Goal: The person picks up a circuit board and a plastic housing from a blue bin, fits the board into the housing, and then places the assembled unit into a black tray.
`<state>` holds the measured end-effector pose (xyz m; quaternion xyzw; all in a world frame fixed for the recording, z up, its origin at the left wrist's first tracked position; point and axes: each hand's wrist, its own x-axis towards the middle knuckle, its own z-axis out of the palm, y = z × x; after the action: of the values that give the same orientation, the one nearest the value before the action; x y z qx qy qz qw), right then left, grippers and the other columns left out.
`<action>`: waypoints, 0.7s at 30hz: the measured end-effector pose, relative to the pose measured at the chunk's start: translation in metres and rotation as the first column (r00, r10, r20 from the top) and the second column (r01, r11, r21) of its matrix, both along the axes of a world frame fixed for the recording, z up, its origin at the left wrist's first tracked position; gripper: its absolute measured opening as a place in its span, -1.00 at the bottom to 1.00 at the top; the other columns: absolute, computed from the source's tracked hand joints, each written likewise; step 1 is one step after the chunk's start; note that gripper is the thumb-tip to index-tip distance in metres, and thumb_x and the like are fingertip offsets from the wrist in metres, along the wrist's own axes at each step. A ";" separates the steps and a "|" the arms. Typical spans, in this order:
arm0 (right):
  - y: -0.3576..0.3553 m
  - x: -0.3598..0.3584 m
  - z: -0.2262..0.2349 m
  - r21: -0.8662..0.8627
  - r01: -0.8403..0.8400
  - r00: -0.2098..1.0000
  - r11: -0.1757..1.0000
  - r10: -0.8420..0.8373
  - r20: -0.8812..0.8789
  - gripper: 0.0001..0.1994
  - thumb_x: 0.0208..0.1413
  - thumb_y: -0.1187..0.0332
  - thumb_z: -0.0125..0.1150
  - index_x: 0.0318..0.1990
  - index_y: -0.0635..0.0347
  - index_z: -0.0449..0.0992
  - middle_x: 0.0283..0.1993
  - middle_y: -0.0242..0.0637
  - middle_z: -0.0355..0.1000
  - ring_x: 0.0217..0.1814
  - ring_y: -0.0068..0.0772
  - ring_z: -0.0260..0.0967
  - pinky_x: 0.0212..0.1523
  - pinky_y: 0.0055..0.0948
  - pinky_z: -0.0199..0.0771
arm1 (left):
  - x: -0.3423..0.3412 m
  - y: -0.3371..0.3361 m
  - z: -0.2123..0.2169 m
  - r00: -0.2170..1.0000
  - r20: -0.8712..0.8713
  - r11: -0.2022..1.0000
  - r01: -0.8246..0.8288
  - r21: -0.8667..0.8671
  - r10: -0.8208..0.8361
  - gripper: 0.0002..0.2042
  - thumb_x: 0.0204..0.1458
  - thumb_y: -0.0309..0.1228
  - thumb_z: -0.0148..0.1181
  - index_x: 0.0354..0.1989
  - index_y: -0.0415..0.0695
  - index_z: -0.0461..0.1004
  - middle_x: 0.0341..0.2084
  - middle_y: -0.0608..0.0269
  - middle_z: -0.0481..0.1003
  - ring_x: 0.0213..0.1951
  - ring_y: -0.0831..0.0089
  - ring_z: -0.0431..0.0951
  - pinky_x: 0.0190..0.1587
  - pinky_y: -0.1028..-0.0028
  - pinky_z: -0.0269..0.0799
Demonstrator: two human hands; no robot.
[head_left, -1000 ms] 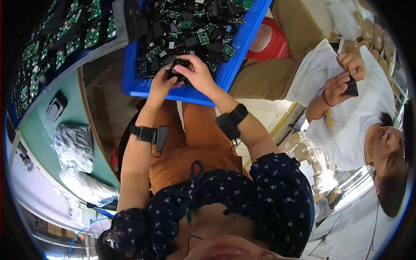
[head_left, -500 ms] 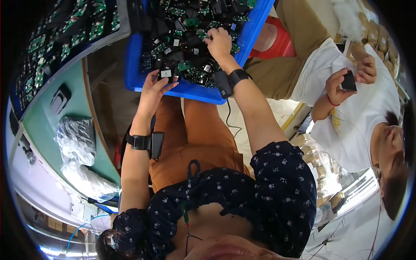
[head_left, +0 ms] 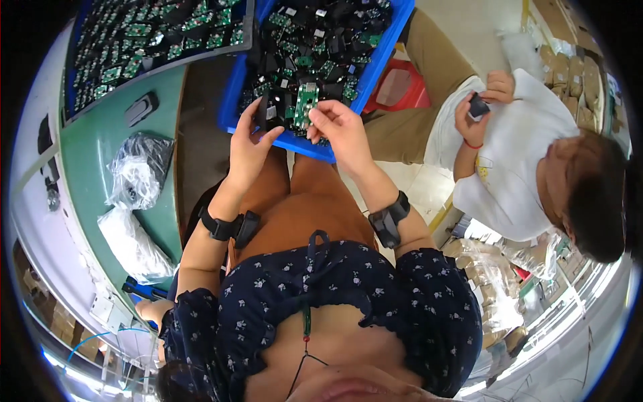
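My left hand (head_left: 249,142) grips a small black plastic housing (head_left: 265,114) at the near edge of a blue bin (head_left: 375,70). My right hand (head_left: 338,127) pinches a small green circuit board (head_left: 305,104) just to the right of the housing. Board and housing sit close together but apart. The blue bin rests on my lap and is heaped with several black housings and green boards. Both wrists carry black bands.
A dark tray of green circuit boards (head_left: 154,47) lies on the green table (head_left: 94,154) at left, with clear plastic bags (head_left: 137,177) and a black device (head_left: 142,108). At right a seated person in a white shirt (head_left: 516,161) holds a small black part (head_left: 478,106). A red stool (head_left: 400,87) stands behind the bin.
Both hands left the pile and came back to the bin's near edge. The left now holds a black housing, the right a green board.
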<state>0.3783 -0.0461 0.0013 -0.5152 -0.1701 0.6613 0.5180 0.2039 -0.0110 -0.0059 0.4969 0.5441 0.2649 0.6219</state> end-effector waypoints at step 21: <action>-0.003 -0.046 0.132 0.224 0.026 0.995 0.974 -0.047 0.091 -0.86 0.08 0.41 0.15 -0.32 0.28 0.36 -0.53 -0.34 0.37 -0.56 -0.63 0.30 -0.54 -0.65 0.29 | -0.019 0.007 0.094 0.941 0.294 0.954 0.082 0.287 -0.169 -0.39 -0.12 -0.74 0.14 0.17 -0.25 0.10 0.04 0.14 0.25 0.04 0.43 0.31 0.02 0.52 0.34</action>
<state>0.3328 -0.0494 0.1337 -0.4882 -0.2582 0.6030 0.5756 0.1853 -0.0040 0.0880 0.5624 0.3632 0.3723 0.6428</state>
